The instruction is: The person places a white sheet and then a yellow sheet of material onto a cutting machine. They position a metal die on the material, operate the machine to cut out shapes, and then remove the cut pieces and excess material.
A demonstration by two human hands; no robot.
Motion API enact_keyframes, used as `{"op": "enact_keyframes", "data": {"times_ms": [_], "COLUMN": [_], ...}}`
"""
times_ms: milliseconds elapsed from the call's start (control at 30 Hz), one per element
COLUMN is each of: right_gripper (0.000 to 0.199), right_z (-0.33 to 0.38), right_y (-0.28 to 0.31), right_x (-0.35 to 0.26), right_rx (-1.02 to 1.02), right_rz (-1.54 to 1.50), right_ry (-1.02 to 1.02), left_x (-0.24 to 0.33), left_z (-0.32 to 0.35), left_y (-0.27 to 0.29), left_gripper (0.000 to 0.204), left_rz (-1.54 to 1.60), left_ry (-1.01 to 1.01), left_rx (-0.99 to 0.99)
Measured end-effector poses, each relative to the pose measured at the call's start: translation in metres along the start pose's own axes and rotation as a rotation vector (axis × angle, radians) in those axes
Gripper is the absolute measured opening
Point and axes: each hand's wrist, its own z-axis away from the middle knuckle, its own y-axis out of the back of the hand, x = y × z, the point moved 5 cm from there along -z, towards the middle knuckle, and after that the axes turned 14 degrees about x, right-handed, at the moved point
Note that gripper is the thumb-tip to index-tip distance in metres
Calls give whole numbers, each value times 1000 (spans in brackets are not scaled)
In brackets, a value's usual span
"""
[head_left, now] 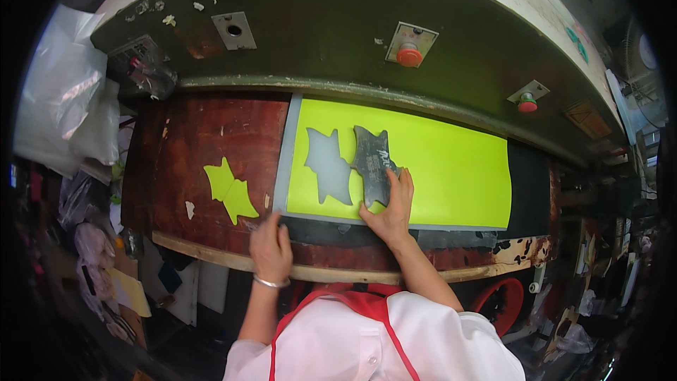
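Observation:
A dark cutting die (371, 162) with a jagged, star-like outline lies on a bright yellow-green sheet (451, 169). My right hand (392, 212) holds the die's near end, thumb on one side and fingers on the other. To its left, a hole of similar outline in the sheet shows the grey board (283, 162) underneath. My left hand (271, 248) rests by the near left corner of that board, fingers apart, with nothing visible in it. Left of the board, a yellow-green cut piece (229, 189) lies on the reddish-brown table, a seam line across its middle.
Behind the table stands a dark green machine beam (317, 35) carrying a red push button (409, 55) and a green one (527, 103). Clear plastic bags (67, 92) hang at the far left. A wooden strip (204, 252) edges the table's near side.

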Motion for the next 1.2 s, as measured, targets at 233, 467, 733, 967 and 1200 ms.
{"op": "enact_keyframes", "data": {"times_ms": [233,467,733,967,1200], "right_gripper": [93,110,88,92,59], "right_z": [-26,-89,-245,-237,-119], "right_y": [-6,-9,110,107,88], "right_x": [24,66,146,153,133], "right_rx": [-53,-100,622,603,459], "right_rz": [-76,-34,471,392,-29], "right_ry": [-63,-214,21,-27,-398], "left_x": [29,22,22,21,18], "left_z": [22,-32,-91,-129,-127], "left_y": [-37,-81,-120,-145,-143], "left_gripper": [23,21,12,8,11], "left_rz": [159,139,190,241,218], "left_ry": [-121,-40,-79,-107,-14], "left_rx": [-179,-177,-11,57,30]}}
